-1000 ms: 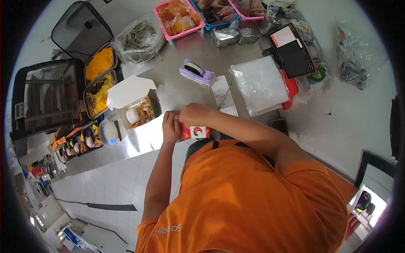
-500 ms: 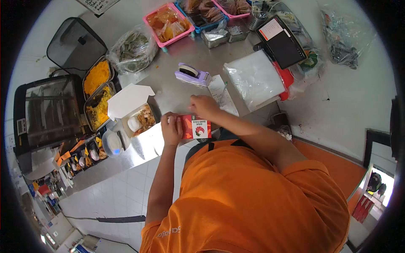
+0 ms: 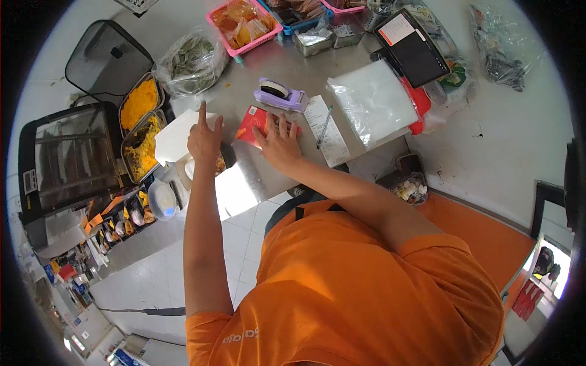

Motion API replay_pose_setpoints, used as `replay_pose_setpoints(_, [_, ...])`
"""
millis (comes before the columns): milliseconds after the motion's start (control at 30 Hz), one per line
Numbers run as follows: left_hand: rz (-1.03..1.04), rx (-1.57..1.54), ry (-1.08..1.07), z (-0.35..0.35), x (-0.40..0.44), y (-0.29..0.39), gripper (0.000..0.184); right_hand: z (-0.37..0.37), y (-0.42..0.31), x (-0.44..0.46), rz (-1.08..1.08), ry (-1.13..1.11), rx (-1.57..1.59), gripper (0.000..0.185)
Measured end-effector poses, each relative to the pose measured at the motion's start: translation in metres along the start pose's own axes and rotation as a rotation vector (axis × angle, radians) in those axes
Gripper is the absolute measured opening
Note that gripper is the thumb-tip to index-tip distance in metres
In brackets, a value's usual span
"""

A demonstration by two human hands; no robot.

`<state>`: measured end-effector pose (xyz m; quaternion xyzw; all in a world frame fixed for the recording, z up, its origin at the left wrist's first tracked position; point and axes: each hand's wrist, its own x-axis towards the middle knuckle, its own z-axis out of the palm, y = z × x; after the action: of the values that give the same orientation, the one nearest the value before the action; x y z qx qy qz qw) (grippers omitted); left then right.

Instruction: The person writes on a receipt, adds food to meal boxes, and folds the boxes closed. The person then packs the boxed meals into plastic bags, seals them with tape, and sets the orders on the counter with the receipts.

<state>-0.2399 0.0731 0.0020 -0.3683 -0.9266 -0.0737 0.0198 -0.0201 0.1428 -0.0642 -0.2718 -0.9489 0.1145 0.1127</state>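
My left hand (image 3: 205, 141) is over the open white food box, its index finger stretched toward the raised lid (image 3: 177, 139). Through the gap beside my wrist, some brown food (image 3: 220, 162) shows in that box; the hand hides most of the rest. My right hand (image 3: 281, 145) rests with spread fingers on a red printed box (image 3: 251, 124), which lies on the steel table (image 3: 244, 88). Just beyond the red box stands a purple tape dispenser (image 3: 281, 96).
A receipt (image 3: 325, 131) with a pen (image 3: 325, 127) and a stack of clear plastic bags (image 3: 372, 100) lie to the right. Two trays of yellow food (image 3: 139, 105) stand left, near a clear bowl (image 3: 162, 201). A tablet (image 3: 415, 52) is at the back right.
The red box has moved from the table's front edge to near the tape dispenser, under my right hand. My left hand has let go of it and moved left over the white box.
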Motion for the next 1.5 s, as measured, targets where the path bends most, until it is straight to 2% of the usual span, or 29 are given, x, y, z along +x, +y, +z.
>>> replay_pose_setpoints(33, [-0.016, 0.028, -0.067, 0.002, 0.005, 0.000, 0.055, 0.007, 0.000, 0.004, 0.005, 0.040, -0.005, 0.079])
replay_pose_setpoints(133, [0.064, -0.030, 0.084, 0.007, 0.011, -0.005, 0.040, 0.016, -0.002, 0.012, 0.046, 0.041, 0.047, 0.077])
replay_pose_setpoints(233, [0.171, -0.296, 0.272, 0.006, -0.033, -0.009, 0.026, 0.011, -0.008, 0.014, 0.039, 0.084, 0.092, 0.077])
replay_pose_setpoints(267, [0.102, -0.417, 0.274, 0.004, -0.056, -0.001, 0.021, 0.009, -0.010, 0.017, -0.031, 0.091, 0.207, 0.076])
replay_pose_setpoints(300, [0.144, -0.457, 0.366, 0.008, -0.081, 0.001, 0.022, 0.007, -0.013, 0.017, -0.099, 0.094, 0.322, 0.076])
replay_pose_setpoints(333, [0.090, -0.424, 0.411, 0.000, -0.113, 0.010, 0.025, 0.005, -0.015, 0.016, -0.166, 0.095, 0.436, 0.076])
replay_pose_setpoints(367, [0.101, -0.575, 0.332, -0.006, -0.141, 0.012, 0.030, 0.000, -0.020, 0.015, -0.138, 0.035, 0.520, 0.077])
replay_pose_setpoints(400, [0.066, -0.493, 0.313, 0.002, -0.174, 0.001, 0.030, -0.009, -0.028, 0.015, -0.116, -0.031, 0.603, 0.077])
replay_pose_setpoints(433, [0.027, -0.550, 0.388, 0.001, -0.204, 0.002, 0.034, -0.017, -0.036, 0.015, -0.098, -0.100, 0.686, 0.078])
replay_pose_setpoints(467, [-0.135, -0.630, 0.338, -0.007, -0.228, 0.003, 0.034, -0.024, -0.041, 0.014, -0.160, -0.060, 0.722, 0.080])
replay_pose_setpoints(533, [-0.153, -0.635, 0.288, -0.007, -0.266, -0.019, 0.022, -0.037, -0.047, 0.016, -0.284, 0.035, 0.792, 0.084])
replay_pose_setpoints(567, [-0.254, -0.526, 0.356, -0.008, -0.277, -0.022, 0.018, -0.040, -0.050, 0.011, -0.253, -0.094, 0.729, 0.084])
replay_pose_setpoints(600, [-0.354, -0.414, 0.418, -0.008, -0.286, -0.024, 0.016, -0.039, -0.052, 0.004, -0.290, -0.061, 0.746, 0.081])
replay_pose_setpoints(633, [-0.561, -0.440, 0.384, -0.006, -0.290, -0.025, 0.014, -0.034, -0.053, -0.004, -0.327, -0.027, 0.762, 0.079])
replay_pose_setpoints(733, [-0.556, -0.741, 0.513, -0.009, -0.277, -0.026, 0.022, -0.020, -0.052, -0.021, -0.340, -0.025, 0.737, 0.066])
replay_pose_setpoints(767, [-0.305, -0.612, 0.485, -0.020, -0.271, -0.027, 0.033, -0.017, -0.051, -0.025, -0.342, -0.049, 0.754, 0.064])
replay_pose_setpoints(800, [-0.238, -0.682, 0.361, -0.015, -0.273, -0.032, 0.036, -0.016, -0.050, -0.026, -0.344, -0.074, 0.773, 0.062])
replay_pose_setpoints(833, [-0.172, -0.745, 0.241, -0.007, -0.275, -0.041, 0.039, -0.022, -0.049, -0.024, -0.378, -0.030, 0.737, 0.052])
replay_pose_setpoints(867, [-0.111, -0.792, 0.124, -0.004, -0.281, -0.056, 0.042, -0.022, -0.044, -0.026, -0.454, -0.081, 0.721, 0.054])
replay_pose_setpoints(933, [-0.092, -0.714, 0.145, -0.013, -0.283, -0.061, 0.049, -0.014, -0.034, -0.024, -0.631, -0.177, 0.701, 0.057])
replay_pose_setpoints(1000, [-0.145, -0.628, 0.281, -0.027, -0.284, -0.056, 0.054, -0.023, -0.029, -0.034, -0.538, -0.195, 0.730, 0.055])
replay_pose_setpoints(1033, [-0.162, -0.533, 0.334, -0.019, -0.288, -0.064, 0.050, -0.029, -0.032, -0.035, -0.483, -0.205, 0.734, 0.054])
replay_pose_setpoints(1133, [-0.647, -1.078, 0.391, 0.001, -0.282, -0.068, 0.042, -0.033, -0.041, -0.023, -0.303, -0.069, 0.638, 0.051])
replay_pose_setpoints(1167, [-0.732, -1.131, 0.373, 0.005, -0.276, -0.073, 0.047, -0.028, -0.046, -0.019, -0.173, -0.162, 0.680, 0.047])
replay_pose_setpoints(1267, [-0.784, -1.388, 0.236, -0.001, -0.252, -0.088, 0.062, -0.015, -0.049, 0.005, -0.086, -0.315, 0.734, 0.048])
replay_pose_setpoints(1300, [-0.789, -1.420, 0.155, -0.011, -0.244, -0.089, 0.067, -0.003, -0.048, 0.010, -0.114, -0.293, 0.773, 0.045])
replay_pose_setpoints(1400, [-0.650, -1.603, -0.007, -0.007, -0.236, -0.109, 0.068, 0.004, -0.049, 0.026, 0.037, -0.621, 0.995, 0.044])
replay_pose_setpoints(1433, [-0.651, -1.667, -0.026, -0.006, -0.234, -0.111, 0.069, 0.002, -0.052, 0.026, 0.054, -0.589, 0.979, 0.044])
replay_pose_setpoints(1500, [-0.713, -1.714, -0.023, -0.002, -0.231, -0.110, 0.059, -0.005, -0.057, 0.024, 0.099, -0.521, 0.940, 0.045])
